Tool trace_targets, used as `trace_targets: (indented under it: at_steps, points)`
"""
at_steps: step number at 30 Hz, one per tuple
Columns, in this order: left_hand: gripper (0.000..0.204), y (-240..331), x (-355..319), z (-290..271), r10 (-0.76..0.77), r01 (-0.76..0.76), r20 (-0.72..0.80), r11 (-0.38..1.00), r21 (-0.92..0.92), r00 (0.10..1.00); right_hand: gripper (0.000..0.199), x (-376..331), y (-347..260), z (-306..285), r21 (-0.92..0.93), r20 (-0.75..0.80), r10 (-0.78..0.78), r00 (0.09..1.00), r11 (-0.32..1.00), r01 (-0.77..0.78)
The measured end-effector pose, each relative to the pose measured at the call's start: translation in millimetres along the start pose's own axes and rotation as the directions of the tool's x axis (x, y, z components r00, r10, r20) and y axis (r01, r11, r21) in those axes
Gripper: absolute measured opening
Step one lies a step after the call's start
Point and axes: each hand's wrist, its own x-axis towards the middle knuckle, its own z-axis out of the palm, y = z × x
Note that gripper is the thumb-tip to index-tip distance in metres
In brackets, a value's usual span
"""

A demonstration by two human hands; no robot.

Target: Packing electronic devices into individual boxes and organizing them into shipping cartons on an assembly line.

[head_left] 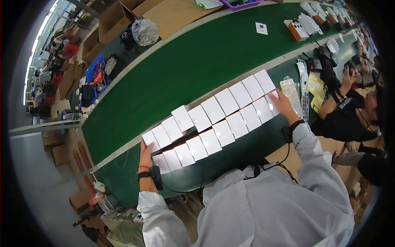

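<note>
Worktop (230, 158) carries two rows of white boxes (214, 123), long axis running from my left hand (146, 154) up to my right hand (283, 105). Fingers of both lie flat and apart against the row ends, clamping nothing; one box (182, 117) sits raised.

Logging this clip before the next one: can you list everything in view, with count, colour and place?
small boxes: about twenty, white, two rows on the near bench
conveyor belt: one, green, behind the rows
cardboard boxes: several, brown, beyond the belt
blue tray: one, far left of the belt
clear bag: one, by the cardboard
keypad units: a few, pale, right of the rows
co-worker: one, black top, at right
left hand: at the rows' left end
right hand: at the rows' right end
</note>
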Motion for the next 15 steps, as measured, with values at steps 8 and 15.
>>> trace_targets:
  at_steps: [8,15]
  points:
    - [0.066,92.4,12.4,200.6,0.624,-0.447,0.293,0.102,0.889,0.724,0.064,2.6,-8.6,5.4,-0.034,-0.072,0.052,0.996,0.998,-0.054]
    - [0.035,63.5,0.2,233.4,0.584,-0.548,0.328,0.248,0.799,0.742,0.063,6.0,3.5,13.0,-0.025,-0.041,0.04,0.998,0.999,-0.041]
